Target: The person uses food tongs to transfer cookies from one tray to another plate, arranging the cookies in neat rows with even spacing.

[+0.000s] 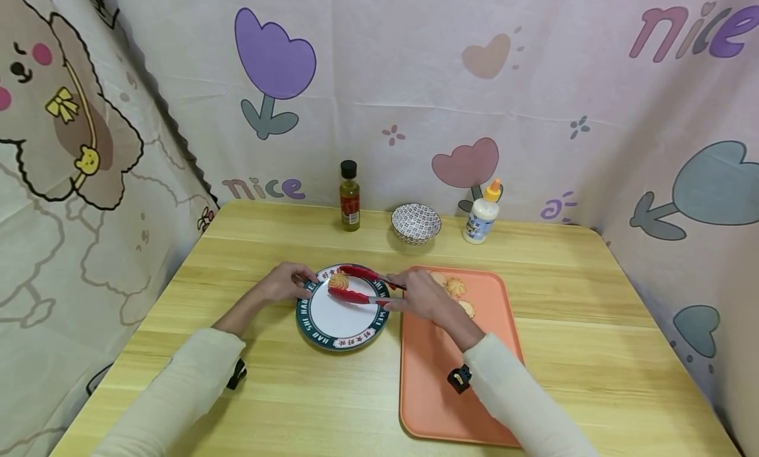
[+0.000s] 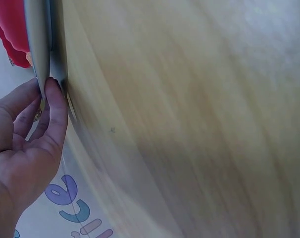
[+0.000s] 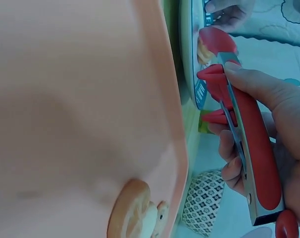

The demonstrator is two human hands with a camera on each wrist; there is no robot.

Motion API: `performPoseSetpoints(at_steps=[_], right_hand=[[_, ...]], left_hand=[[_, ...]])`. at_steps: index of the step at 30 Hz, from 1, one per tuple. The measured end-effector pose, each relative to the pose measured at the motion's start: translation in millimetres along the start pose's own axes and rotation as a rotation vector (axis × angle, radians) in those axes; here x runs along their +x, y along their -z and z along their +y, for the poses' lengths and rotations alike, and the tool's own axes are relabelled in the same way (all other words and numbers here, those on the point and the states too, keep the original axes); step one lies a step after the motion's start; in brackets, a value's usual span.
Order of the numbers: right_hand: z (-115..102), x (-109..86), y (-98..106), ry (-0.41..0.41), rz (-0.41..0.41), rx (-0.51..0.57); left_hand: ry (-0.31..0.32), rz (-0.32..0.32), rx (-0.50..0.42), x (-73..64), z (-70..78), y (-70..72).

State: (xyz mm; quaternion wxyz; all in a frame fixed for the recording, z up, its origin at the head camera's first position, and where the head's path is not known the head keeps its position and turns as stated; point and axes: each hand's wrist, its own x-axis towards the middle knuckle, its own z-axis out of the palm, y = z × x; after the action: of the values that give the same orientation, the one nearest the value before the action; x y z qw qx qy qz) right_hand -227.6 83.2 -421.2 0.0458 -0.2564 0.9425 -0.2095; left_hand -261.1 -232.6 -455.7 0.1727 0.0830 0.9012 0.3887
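Note:
My left hand (image 1: 283, 282) pinches the near-left rim of a white plate (image 1: 338, 319) with a green lettered border, thumb above and fingers below in the left wrist view. In my right hand (image 1: 422, 294) are red-tipped tongs (image 3: 256, 153), gripped by the handles. Their two red tips stand apart over the plate, one on either side of a swirled cookie (image 1: 338, 281) on its upper left part. More cookies (image 1: 455, 286) lie at the far end of an orange tray (image 1: 439, 391), partly hidden behind my right hand and wrist.
Along the back of the wooden table (image 1: 267, 246) stand a dark-capped bottle (image 1: 350, 200), a patterned bowl (image 1: 416, 224) and a white squeeze bottle (image 1: 481, 215) with an orange tip. Behind them hangs a printed cloth (image 1: 367, 62). The tray sits just right of the plate, under my right forearm.

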Motion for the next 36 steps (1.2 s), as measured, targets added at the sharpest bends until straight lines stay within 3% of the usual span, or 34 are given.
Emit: performPoseSetpoints(at_steps=[5, 14, 29, 36], right_hand=[[6, -8.2, 8, -0.012, 0.002, 0.061], [26, -32.3, 29, 0.038, 0.022, 0.039], [74, -77.0, 57, -0.045, 0.056, 0.062], [86, -90.7, 70, -0.1, 0.045, -0.02]], left_hand=[[0.016, -0.002, -0.001, -0.5, 0.4, -0.5], [0.015, 0.0, -0.031, -1.7, 2.2, -0.1], [0.012, -0.004, -0.075, -1.2, 0.8, -1.5], [0.016, -0.007, -0.073, -1.7, 1.0, -1.3]])
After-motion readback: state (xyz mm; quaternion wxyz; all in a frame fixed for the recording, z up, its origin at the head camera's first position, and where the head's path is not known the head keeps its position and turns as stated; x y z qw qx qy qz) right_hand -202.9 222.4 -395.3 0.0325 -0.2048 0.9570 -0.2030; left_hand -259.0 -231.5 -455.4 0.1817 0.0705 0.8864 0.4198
